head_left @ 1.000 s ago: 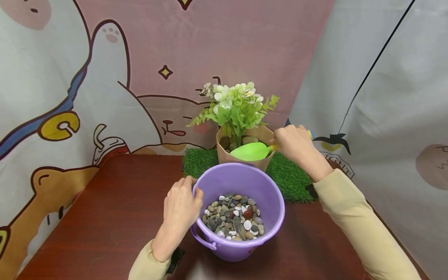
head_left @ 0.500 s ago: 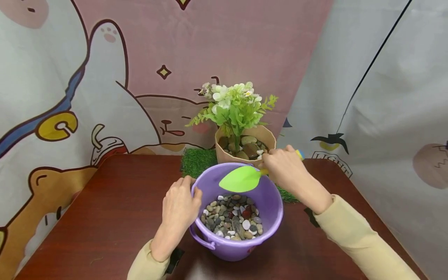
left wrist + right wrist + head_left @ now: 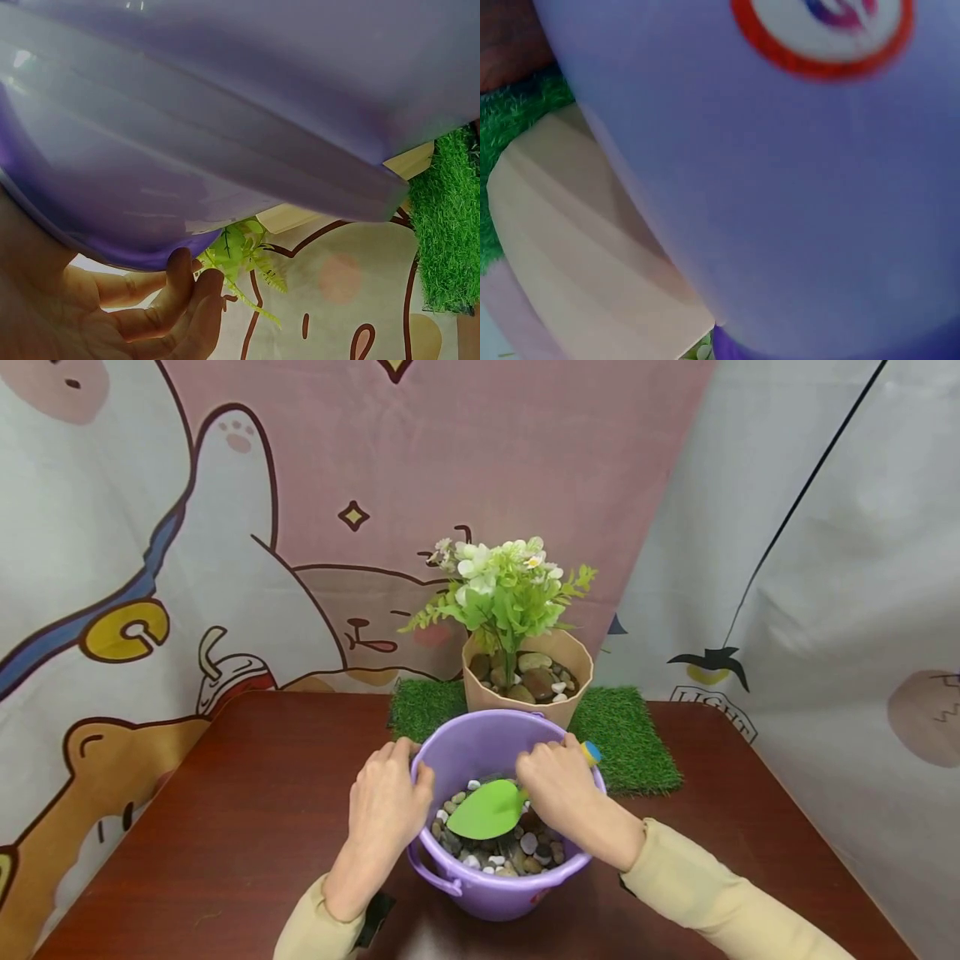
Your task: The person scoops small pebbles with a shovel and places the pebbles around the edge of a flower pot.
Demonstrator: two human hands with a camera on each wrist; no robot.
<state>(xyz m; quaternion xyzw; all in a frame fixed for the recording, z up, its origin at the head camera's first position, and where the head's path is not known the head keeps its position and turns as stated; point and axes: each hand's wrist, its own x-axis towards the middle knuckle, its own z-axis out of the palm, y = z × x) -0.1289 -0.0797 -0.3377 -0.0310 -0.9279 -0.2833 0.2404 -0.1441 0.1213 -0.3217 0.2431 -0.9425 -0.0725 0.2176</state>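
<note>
A purple bucket [image 3: 502, 893] stands on the table with many small pebbles [image 3: 528, 843] inside. At its left side my left hand [image 3: 386, 797] grips the rim, the thumb over the edge; in the left wrist view, the fingers [image 3: 180, 281] curl at the rim. My right hand [image 3: 562, 781] holds a toy trowel by its yellow and blue handle, over the right part of the bucket's mouth. The trowel's green blade [image 3: 486, 810] is inside the bucket, low over the pebbles and pointing left. The bucket wall [image 3: 780, 210] fills most of the right wrist view.
Behind the bucket, a beige pot [image 3: 558, 710] holds stones and a white-flowered plant [image 3: 506, 585]. It stands on a mat of artificial grass [image 3: 630, 743]. The brown table [image 3: 262, 802] extends to both sides, and a printed cloth [image 3: 540, 443] hangs behind it.
My right hand has brought the trowel from over the pot, forward and down into the bucket. White stones now show in the pot's right side. My left hand has stayed on the rim.
</note>
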